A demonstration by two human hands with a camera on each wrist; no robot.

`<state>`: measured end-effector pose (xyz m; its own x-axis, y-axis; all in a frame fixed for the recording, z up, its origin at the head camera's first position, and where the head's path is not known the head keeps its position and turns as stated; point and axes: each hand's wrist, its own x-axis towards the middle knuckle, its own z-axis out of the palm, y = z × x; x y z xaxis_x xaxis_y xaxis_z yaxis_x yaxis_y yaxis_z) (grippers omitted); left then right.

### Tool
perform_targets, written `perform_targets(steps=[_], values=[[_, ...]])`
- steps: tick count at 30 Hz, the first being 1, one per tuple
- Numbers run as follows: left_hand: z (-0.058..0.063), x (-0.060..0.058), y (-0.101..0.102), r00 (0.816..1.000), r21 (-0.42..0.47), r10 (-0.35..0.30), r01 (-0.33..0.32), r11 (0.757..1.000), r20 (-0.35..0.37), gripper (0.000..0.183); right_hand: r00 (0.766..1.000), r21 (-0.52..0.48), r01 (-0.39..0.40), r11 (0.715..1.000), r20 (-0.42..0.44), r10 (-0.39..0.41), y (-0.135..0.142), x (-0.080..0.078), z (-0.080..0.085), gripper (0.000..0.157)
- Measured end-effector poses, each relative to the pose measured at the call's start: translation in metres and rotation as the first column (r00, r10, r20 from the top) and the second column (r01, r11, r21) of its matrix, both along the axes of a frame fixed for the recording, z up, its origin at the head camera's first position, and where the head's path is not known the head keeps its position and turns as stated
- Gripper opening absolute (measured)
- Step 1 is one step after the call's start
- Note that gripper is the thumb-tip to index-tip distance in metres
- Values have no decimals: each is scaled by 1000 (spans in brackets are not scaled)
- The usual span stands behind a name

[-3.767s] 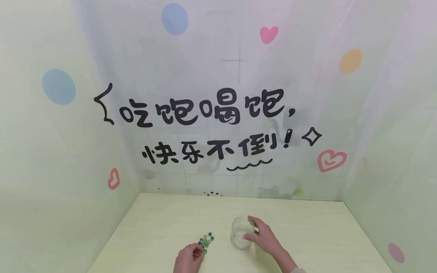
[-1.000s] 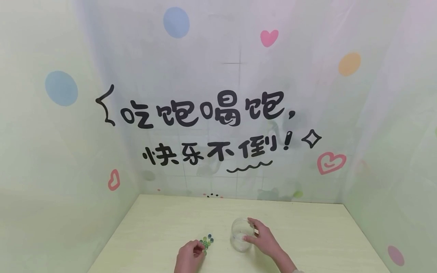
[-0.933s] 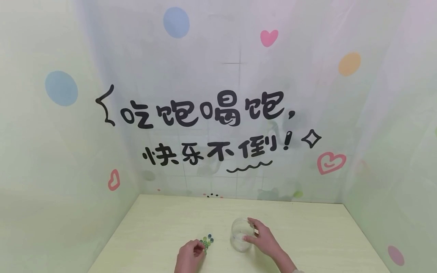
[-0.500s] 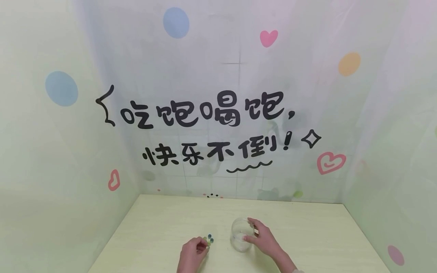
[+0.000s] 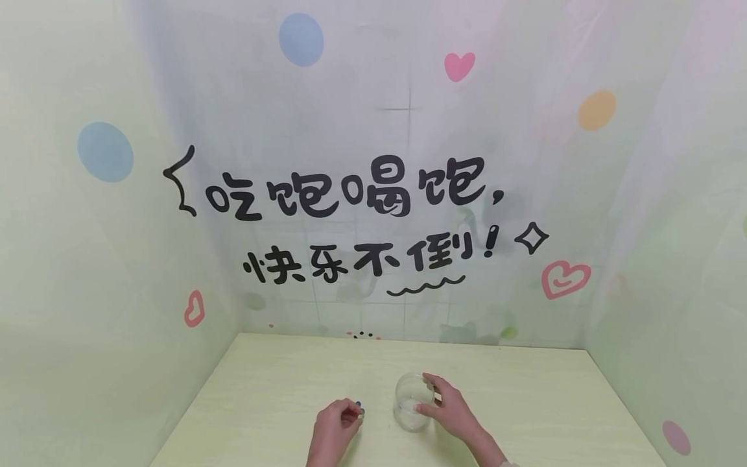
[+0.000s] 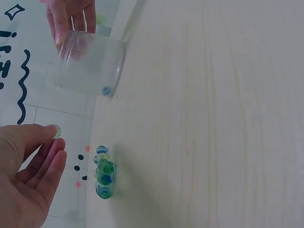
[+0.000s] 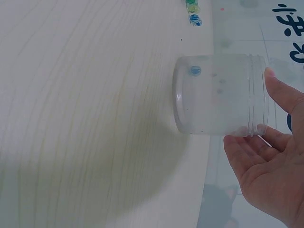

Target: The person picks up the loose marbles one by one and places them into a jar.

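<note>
My left hand pinches a pale green glass marble between thumb and fingertips, raised above the table. Beneath it, several blue and green marbles lie bunched on the table; the head view shows only a bit of them past the fingers. To the right stands a clear, lidless jar, upright. My right hand grips it near the rim, thumb on the near side and fingers on the far side. One blue marble shows within the jar's outline, low down, in both wrist views.
The pale wood-grain table is enclosed by a printed backdrop at the back and sides. Its back edge lies a short way beyond the jar.
Since half a second ago, my left hand has shifted a little right and away from me, covering most of the marbles in the head view. Right hand and jar stay put.
</note>
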<state>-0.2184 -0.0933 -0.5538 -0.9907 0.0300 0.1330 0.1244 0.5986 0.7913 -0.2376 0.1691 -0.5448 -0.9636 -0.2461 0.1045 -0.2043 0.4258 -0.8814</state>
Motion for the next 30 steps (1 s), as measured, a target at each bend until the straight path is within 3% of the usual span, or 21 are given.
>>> perform_targets(steps=[11, 22, 30], values=[[7, -1, 4, 999, -18, -16, 15, 1000, -48, 14, 1000, -1, -6, 1000, 21, 6, 0, 0, 0, 72], [13, -5, 10, 999, 23, -37, 38, 999, -34, 13, 1000, -1, 3, 1000, 23, -3, -2, 0, 1, 71], [18, -9, 16, 996, 22, -41, 43, 999, -83, 13, 1000, -3, 5, 1000, 18, -5, -1, 0, -1, 71]])
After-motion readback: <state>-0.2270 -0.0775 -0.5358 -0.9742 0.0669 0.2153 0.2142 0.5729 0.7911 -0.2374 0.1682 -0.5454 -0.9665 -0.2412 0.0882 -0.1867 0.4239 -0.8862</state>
